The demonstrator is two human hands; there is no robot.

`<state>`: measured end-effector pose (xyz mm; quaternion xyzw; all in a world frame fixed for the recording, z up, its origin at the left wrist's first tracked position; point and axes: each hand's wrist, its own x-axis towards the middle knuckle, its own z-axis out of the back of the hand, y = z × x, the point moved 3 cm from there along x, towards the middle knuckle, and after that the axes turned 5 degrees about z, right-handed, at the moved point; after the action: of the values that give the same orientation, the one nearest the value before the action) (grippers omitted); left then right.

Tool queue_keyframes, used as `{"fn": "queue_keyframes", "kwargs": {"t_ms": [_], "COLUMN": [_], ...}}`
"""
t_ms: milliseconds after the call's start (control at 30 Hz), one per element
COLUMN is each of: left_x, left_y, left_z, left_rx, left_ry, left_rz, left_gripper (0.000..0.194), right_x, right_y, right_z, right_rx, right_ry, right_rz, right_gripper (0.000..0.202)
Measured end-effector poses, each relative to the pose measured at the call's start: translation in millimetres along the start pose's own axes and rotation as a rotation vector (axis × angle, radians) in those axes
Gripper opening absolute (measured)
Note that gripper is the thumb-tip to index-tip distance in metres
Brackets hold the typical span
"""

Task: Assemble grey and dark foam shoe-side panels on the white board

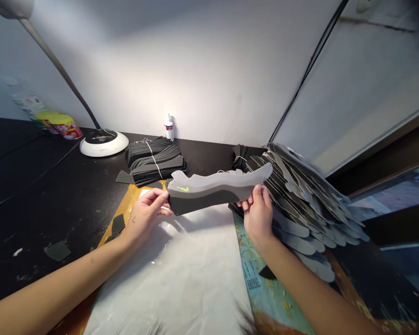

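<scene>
Held up between both hands is a long, wavy shoe upper piece (216, 188), light grey along its top and dark grey below, with a small yellow-green swoosh near its left end. My left hand (150, 207) pinches the left end between thumb and fingers. At the lower right edge, my right hand (258, 207) grips the same piece, thumb in front. Beneath it a white sheet (192, 270) covers the work surface. Close beyond my right hand lies a large fanned pile of similar grey pieces (300, 200).
Rubber-banded bundles of dark strips (155, 160) sit behind my left hand, and a smaller bundle (240, 156) stands near the pile. A white bottle (169, 128) is by the wall. At left are a lamp base (104, 143), red-yellow tubs (66, 126) and dark scraps (58, 251).
</scene>
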<state>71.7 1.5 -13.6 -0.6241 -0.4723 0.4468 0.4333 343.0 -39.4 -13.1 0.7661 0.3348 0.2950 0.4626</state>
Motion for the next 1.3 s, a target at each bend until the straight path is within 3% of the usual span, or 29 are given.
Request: {"fn": "queue_keyframes", "kwargs": {"t_ms": [167,333,633,900,1033,1133,1300], "left_x": [1,5,12,22,21,20,18], "left_y": [-5,-9,-4,-5,-7,-5,-4], "left_z": [2.1,6.3,15.7,23.6,22.8,21.7,14.8], "left_rx": [0.113,0.174,0.162,0.107,0.105,0.066,-0.055], "left_ry": [-0.006,-0.014,-0.036,-0.166,-0.159,-0.14,-0.098], "left_rz": [-0.104,-0.194,-0.248,-0.228,-0.23,-0.203,-0.108], "left_gripper": [0.042,0.039,0.036,0.046,0.049,0.047,0.047], "right_x": [2,0,-1,-1,0,-3,-8], "right_y": [1,0,-1,-10,-9,-2,19], "right_z": [-1,-3,-3,-7,-6,-5,-12], "right_rx": [0.01,0.035,-0.064,-0.129,-0.141,-0.223,-0.306], "right_ry": [-0.032,0.021,0.087,0.23,0.212,0.194,0.335], "right_rz": [0.01,0.02,0.041,0.048,0.051,0.132,0.192], "right_gripper": [0.05,0.048,0.05,0.05,0.049,0.046,0.038]}}
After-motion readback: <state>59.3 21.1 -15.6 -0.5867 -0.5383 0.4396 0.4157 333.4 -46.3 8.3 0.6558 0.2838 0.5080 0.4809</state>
